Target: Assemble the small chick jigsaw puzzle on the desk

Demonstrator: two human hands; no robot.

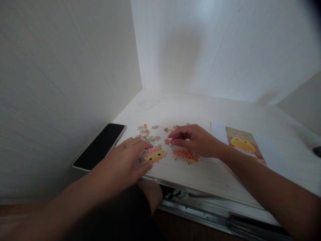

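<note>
Small jigsaw pieces [147, 131] lie scattered on a white desk [190, 110]. A joined cluster showing a yellow duck with a pink hat [155, 155] sits near the front edge. My left hand [125, 160] rests flat beside it, fingers spread, touching the desk just left of the duck cluster. My right hand [194, 140] hovers over an orange-red joined cluster [185, 155], thumb and fingers pinched at a small pink piece [167, 141]. Whether the piece is lifted I cannot tell.
A dark phone [100, 145] lies screen up at the desk's left, against the white side wall. A printed picture of the duck [244, 145] lies on the right. A dark object [317, 151] shows at the far right edge. A metal rail [200, 209] runs under the desk front.
</note>
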